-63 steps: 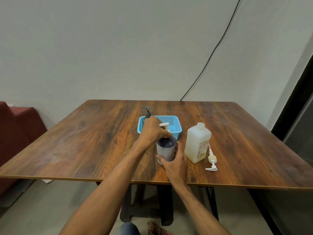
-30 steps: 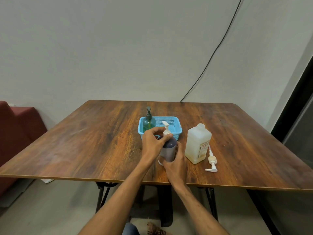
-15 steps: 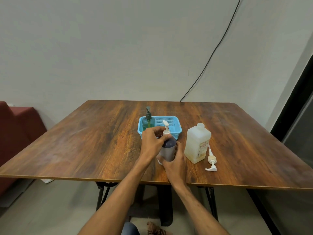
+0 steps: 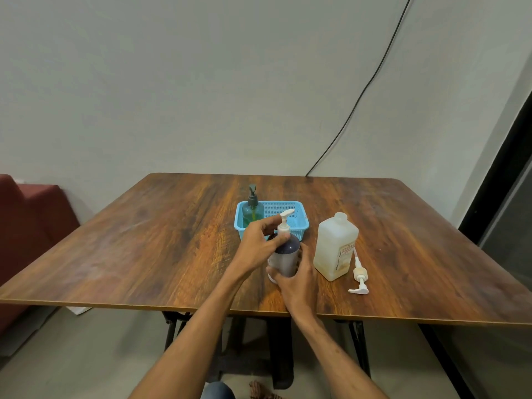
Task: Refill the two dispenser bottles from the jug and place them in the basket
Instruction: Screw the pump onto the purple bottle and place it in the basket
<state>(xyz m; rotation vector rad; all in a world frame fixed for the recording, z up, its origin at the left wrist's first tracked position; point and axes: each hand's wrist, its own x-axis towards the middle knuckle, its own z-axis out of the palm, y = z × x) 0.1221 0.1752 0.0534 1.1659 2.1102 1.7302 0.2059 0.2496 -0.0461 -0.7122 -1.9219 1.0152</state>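
Purple dispenser bottle: stood near front edge of table, body gripped by right hand, pump collar pinched by left hand. Pump, lately hidden under left hand, now seen seated upright; tightening judged underway. Green bottle already lodged in basket; jug beside.

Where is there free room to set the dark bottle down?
In the basket, the part between the green bottle and the right wall is bare. So is the table left of the left hand. Crowded: around dark bottle, jug and loose pump.
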